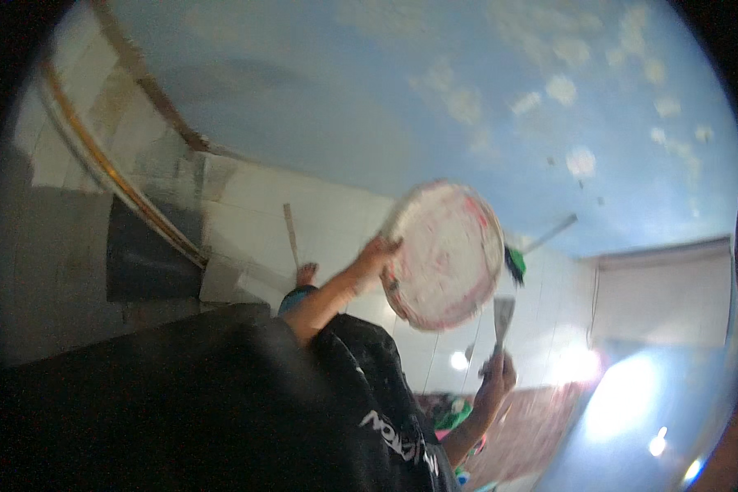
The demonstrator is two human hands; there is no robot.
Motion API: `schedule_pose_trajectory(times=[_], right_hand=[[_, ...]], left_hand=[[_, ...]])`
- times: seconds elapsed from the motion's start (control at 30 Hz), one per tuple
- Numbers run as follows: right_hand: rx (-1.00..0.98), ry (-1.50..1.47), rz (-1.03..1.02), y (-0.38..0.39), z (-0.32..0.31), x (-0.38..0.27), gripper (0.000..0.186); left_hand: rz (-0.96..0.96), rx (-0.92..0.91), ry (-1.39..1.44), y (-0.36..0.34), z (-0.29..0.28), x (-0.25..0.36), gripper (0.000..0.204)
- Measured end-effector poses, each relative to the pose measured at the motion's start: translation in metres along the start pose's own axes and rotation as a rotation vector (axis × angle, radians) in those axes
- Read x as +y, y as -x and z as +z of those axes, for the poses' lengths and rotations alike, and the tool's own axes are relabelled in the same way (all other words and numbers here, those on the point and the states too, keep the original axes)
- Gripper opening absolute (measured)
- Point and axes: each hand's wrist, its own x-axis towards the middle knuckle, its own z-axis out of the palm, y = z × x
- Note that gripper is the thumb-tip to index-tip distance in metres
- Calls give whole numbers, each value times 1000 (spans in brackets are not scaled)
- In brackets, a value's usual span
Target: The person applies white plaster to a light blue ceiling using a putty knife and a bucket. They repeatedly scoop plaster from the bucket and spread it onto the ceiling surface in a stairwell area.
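Closest to me is my loose black clothing with white lettering, and past it my left hand grasps a round, pale, rimmed disc smeared with white and pink, thumb over the near edge and the other fingers mostly hidden behind. The disc stands tilted up just beyond those fingers, its smeared face toward me, well away from my body. To its right, my right hand is closed around the handle of a flat metal scraper, its blade pointing up just beside the disc's lower right rim; the blur is too strong for me to say whether the blade carries any paste. Farther off, a green-and-black brush head with a thin grey handle shows past the disc's right edge, against white tiles. Farthest is the painted blue wall, where I judge the work to be partway: pale, irregular patches dot its right portion, wide stretches of blue have none, and the disc carries a spread-out smear rather than a heap.
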Motion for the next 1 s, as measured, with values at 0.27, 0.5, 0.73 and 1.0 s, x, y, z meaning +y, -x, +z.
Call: schedule_pose_trajectory(times=[0.27,0.5,0.73,1.0], right_hand=[[-225,73,-221,-114,246,-128,34],[-253,65,-206,-112,265,-113,31],[-104,260,-312,-129,255,-153,29],[-196,624,-722,-208,280,-226,23]], left_hand=[[103,-39,63,-76,-113,206,76],[179,1,87,-79,-127,212,76],[199,120,43,-64,-127,213,69],[325,218,-159,-41,-114,210,69]])
